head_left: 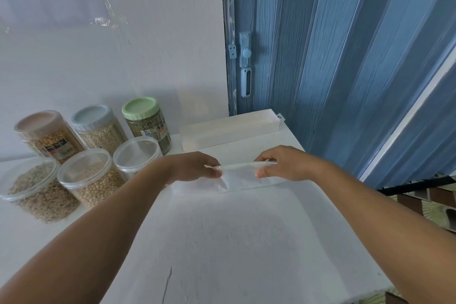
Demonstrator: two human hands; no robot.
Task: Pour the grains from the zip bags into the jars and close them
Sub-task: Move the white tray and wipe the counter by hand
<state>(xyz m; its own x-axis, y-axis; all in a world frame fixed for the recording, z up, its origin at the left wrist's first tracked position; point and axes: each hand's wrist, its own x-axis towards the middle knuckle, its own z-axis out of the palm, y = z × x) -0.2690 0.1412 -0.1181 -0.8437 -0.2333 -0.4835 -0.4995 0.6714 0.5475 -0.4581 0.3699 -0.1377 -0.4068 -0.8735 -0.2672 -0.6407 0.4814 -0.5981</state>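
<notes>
A blue folding door (333, 57) filled the right of the view, with a pale wall (123, 57) to its left. Below them stood a white table (234, 242), its top cracked near the front edge. A long pale box (229, 131) lay at the back of the table against the wall.

Six jars stood grouped on the table's left side. At the back were three lidded ones: a pink-lidded jar (49, 136) of yellow kernels, a grey-lidded jar (98, 128) of pale grain and a green-lidded jar (148, 123) of dark green grain. In front of them stood three without lids: a leftmost open jar (37, 190) with brownish grain, a middle open jar (91, 180) with pale round beans, and a right open jar (135, 155) whose contents could not be told.

A clear zip bag (239, 177) lay flat, apparently empty, on the table just right of the jars. The left hand (195, 168) pinched the bag's top edge at its left end between thumb and curled fingers. The right hand (278, 163) pinched the same edge further right.
</notes>
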